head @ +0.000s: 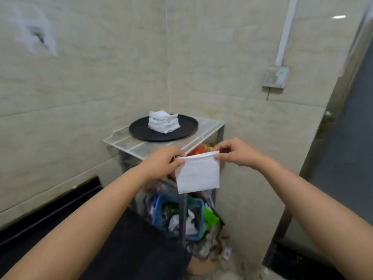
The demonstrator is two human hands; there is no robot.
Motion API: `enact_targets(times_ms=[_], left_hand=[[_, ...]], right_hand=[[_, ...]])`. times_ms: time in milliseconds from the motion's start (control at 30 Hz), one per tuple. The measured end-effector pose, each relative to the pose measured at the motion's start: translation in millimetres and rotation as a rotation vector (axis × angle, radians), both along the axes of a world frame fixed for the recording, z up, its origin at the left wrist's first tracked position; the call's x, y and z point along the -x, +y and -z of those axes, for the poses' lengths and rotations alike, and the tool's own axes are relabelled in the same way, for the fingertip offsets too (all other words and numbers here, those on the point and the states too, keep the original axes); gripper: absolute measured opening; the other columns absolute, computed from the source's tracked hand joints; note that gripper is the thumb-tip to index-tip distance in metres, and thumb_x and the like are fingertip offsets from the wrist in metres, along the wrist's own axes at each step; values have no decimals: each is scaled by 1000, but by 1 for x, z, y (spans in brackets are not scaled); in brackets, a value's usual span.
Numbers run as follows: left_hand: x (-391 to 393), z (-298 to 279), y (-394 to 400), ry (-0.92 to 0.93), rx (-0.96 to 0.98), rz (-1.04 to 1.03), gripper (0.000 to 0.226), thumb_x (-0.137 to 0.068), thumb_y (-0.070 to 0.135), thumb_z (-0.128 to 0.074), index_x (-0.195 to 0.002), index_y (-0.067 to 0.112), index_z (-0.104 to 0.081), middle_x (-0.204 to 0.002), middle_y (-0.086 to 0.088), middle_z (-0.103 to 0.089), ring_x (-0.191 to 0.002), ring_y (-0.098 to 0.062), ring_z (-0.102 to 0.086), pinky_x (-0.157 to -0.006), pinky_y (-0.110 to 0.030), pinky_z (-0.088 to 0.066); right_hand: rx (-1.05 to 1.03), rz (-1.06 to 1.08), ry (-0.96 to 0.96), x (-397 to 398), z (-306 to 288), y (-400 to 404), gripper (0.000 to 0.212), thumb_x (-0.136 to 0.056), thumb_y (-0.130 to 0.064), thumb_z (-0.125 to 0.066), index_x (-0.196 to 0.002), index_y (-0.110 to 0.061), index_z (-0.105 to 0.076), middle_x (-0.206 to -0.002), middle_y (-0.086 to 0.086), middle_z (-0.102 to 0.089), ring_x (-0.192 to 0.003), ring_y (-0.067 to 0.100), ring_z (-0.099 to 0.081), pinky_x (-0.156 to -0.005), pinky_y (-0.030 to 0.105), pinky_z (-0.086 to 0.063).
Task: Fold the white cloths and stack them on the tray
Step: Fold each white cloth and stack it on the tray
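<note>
You are looking at a scene where nothing is reading as text: no label, brand, number or sign is coming through legibly. The packets in the blue basket [177,217] are showing coloured print, but it is staying too blurred to make out.

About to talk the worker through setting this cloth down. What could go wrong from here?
The stack of cloths looks uneven and sits off-centre on the tray, so another cloth could tip it. The cloth hangs from fingertip pinches of the left hand and right hand; a slip might drop it into the cluttered basket.
</note>
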State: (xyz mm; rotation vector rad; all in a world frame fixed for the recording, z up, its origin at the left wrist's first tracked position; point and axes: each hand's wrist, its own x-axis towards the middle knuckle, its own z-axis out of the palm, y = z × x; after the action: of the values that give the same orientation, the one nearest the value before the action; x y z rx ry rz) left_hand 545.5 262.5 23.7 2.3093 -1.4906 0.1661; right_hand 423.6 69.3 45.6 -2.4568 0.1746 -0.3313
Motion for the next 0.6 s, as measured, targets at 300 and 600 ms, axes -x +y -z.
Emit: enact_targets(times_ms=[300, 600], left_hand=[[-113, -43, -84, 121, 11, -239, 13, -94, 15, -51, -94, 9, -62, -64, 11, -52, -53, 4, -49, -65, -23, -43], [-214, -66, -147, 20, 154, -707, 21, -92, 19, -54, -106, 6, -61, -101, -13, -69, -97, -29, -63, -80, -31, -44]], right_hand=[[64, -115, 2, -153, -37, -94, 9, -85, -8, -60, -90, -9, -67, -80, 2, -66, -57, -1, -56, -69, 23, -49], [-32, -351, -96, -328, -55, -154, 9, -86, 0, -54, -88, -7, -60, -71, 15, -66, -51, 6, -64, -59, 18, -53]])
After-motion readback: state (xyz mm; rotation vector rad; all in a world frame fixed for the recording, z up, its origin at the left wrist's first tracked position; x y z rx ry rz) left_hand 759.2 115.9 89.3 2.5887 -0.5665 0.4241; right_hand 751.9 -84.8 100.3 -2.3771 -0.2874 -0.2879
